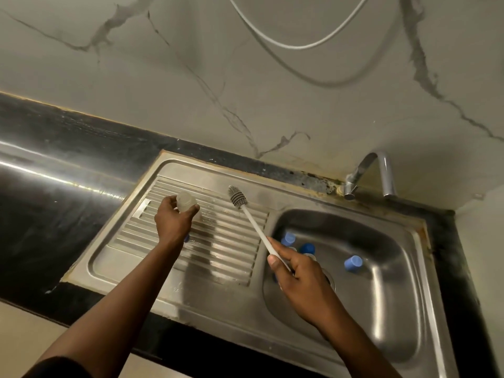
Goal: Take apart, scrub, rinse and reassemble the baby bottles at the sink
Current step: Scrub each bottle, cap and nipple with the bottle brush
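Hidden by the left hand: the lower part of the bottle [186, 203] is covered by curled fingers; only its rounded, cloudy-clear end shows above them.
Hidden under the left wrist: a small blue piece [186, 238] peeks out on the drainboard [218, 257]; what it is cannot be told.
Hidden by the right hand: part of the drain and some pale, clear parts in the basin; their shapes are too blurred to name.
Hard to make out: whether the bottle has any top on it.
Left hand [174, 219]: fingers and thumb are wrapped round the bottle, holding it above the ribbed drainboard, towards its far left.
Right hand [297, 276]: fingers are closed round the near end of the white handle of the brush [253, 225], with the thumb lying along it.
Brush: it slants up and to the left, its grey bristled head over the drainboard, near the bottle but apart from it.
Blue caps [353, 263]: three lie in the basin of the sink [381, 309], two just beyond the right hand, one farther right.
Tap [387, 173]: it stands at the far right corner; no water is seen running.
Surroundings: a dark, glossy surface [54, 203] frames the steel sink; a veined marble wall [163, 77] stands behind, with a white cable [294, 46] looping across it, cut off at the top edge.
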A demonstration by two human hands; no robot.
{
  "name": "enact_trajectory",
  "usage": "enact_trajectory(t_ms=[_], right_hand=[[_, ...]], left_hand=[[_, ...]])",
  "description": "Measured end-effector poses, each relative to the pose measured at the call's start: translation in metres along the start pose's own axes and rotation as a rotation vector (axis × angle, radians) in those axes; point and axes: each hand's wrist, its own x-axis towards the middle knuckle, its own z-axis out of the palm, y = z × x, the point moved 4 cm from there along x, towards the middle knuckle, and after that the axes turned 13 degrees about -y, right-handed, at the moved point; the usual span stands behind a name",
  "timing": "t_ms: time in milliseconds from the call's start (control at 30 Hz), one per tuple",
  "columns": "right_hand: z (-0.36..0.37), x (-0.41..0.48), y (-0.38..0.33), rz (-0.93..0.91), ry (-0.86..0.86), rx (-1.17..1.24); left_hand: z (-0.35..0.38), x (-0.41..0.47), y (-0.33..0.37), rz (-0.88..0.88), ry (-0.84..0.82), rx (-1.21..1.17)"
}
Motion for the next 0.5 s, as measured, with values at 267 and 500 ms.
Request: enact_trajectory(t_ms=[267, 500], right_hand=[[-0.001, 0.000, -0.010, -0.042, -0.036, 0.052], [-0.004, -0.010, -0.019, -0.064, -0.033, 0.039]], left_hand=[[0.010, -0.038, 0.050, 0.135, -0.268, -0.421], [0.024, -0.065, 0.078, 0.012, -0.397, -0.749]])
